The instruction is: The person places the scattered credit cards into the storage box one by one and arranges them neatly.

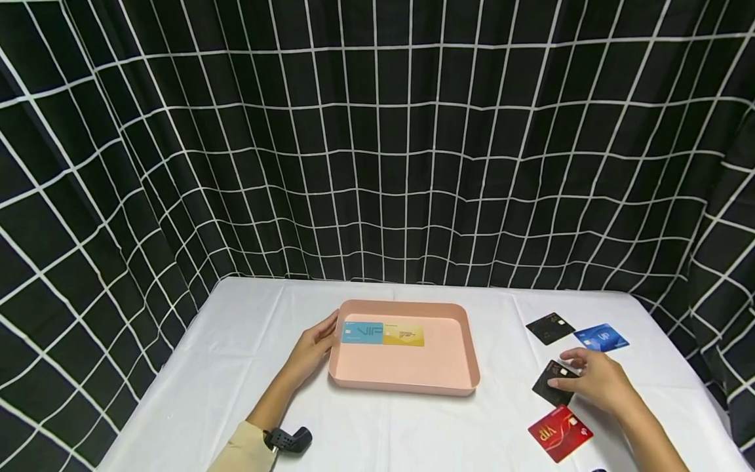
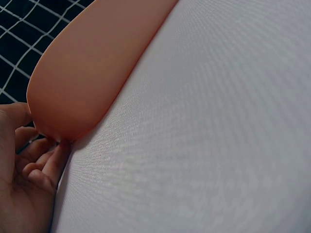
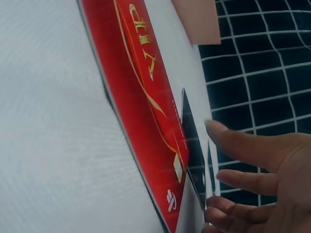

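Note:
At its left side, a shallow pink tray (image 1: 407, 373) is held by my left hand (image 1: 309, 351). In the left wrist view, the thumb lies at the tray's (image 2: 77, 77) rim and the other fingers curl against its lower edge. Inside the tray a light blue VIP card (image 1: 361, 333) lies beside a yellow card (image 1: 404, 335). My right hand (image 1: 598, 380) is over a black card (image 1: 551, 387) on the table, thumb and fingers spread apart. In the right wrist view, a gap shows between the right hand's (image 3: 262, 179) thumb and fingers.
Just nearer than that black card lies a red VIP card (image 1: 560, 434). Another black card (image 1: 550, 328) and a blue card (image 1: 601, 337) lie farther back on the right. A white cloth (image 1: 501, 432) covers the table, with a black grid-patterned curtain (image 1: 377, 151) behind it.

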`<move>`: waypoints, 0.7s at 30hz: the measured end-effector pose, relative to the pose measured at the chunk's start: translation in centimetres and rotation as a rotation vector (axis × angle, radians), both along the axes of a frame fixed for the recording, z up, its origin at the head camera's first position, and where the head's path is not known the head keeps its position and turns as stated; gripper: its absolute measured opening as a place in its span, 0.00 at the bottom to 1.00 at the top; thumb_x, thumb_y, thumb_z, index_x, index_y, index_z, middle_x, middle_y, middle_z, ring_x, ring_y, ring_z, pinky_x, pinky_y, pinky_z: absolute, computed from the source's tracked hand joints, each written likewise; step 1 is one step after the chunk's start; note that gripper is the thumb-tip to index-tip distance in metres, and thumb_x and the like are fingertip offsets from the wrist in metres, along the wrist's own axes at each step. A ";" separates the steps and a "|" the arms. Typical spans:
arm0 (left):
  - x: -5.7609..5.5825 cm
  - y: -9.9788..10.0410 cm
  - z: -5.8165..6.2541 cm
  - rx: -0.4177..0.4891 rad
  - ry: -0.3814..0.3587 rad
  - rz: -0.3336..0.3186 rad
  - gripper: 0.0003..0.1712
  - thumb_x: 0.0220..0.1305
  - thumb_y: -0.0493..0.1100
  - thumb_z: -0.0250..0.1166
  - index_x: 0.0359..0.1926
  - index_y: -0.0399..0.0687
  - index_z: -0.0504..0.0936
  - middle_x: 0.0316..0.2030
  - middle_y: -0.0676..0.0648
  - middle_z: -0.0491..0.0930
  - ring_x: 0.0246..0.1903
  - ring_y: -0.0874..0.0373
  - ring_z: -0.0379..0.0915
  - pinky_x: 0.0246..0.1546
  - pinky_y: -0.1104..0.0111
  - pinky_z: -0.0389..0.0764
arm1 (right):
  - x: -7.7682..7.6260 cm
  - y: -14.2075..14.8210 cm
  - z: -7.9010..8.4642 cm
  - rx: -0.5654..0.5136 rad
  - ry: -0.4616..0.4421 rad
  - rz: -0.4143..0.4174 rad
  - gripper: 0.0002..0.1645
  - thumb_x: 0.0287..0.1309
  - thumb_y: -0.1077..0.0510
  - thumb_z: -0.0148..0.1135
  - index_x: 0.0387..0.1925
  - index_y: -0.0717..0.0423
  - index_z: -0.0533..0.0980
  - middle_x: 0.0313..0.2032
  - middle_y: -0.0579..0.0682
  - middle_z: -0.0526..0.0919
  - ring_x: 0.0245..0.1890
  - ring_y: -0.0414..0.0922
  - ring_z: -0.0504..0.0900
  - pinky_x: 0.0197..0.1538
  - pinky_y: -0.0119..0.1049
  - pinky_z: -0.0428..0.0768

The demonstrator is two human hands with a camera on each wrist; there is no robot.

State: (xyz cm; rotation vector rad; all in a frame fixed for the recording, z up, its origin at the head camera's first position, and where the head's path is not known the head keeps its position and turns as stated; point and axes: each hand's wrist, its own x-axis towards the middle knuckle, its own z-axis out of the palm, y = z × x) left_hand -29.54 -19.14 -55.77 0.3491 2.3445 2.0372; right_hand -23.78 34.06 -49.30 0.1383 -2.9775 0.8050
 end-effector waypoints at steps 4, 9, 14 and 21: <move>0.0 0.0 0.0 0.005 0.003 -0.005 0.32 0.74 0.36 0.57 0.76 0.43 0.62 0.75 0.46 0.61 0.73 0.51 0.59 0.67 0.69 0.70 | -0.1 -0.2 -0.3 0.046 -0.023 0.007 0.47 0.39 0.44 0.84 0.51 0.74 0.76 0.42 0.76 0.81 0.44 0.71 0.81 0.42 0.63 0.80; 0.0 0.0 0.1 0.009 -0.004 -0.008 0.32 0.74 0.35 0.56 0.76 0.44 0.62 0.75 0.46 0.61 0.73 0.51 0.59 0.67 0.70 0.70 | 0.0 -0.5 -0.4 0.113 -0.040 0.040 0.53 0.33 0.41 0.85 0.52 0.76 0.74 0.40 0.73 0.79 0.42 0.68 0.79 0.43 0.63 0.79; 0.1 0.0 0.2 0.003 0.000 -0.008 0.32 0.74 0.36 0.56 0.76 0.44 0.62 0.75 0.46 0.61 0.73 0.52 0.59 0.66 0.71 0.70 | 0.1 -1.0 -0.3 0.164 -0.051 0.033 0.57 0.28 0.39 0.86 0.52 0.76 0.74 0.40 0.71 0.77 0.41 0.67 0.77 0.43 0.64 0.79; 0.1 0.0 0.2 0.014 0.004 -0.019 0.32 0.74 0.35 0.55 0.76 0.42 0.61 0.75 0.45 0.61 0.73 0.50 0.59 0.67 0.70 0.70 | 0.0 -1.5 0.0 0.176 -0.087 0.009 0.57 0.27 0.38 0.87 0.50 0.75 0.74 0.39 0.69 0.76 0.41 0.66 0.77 0.42 0.65 0.79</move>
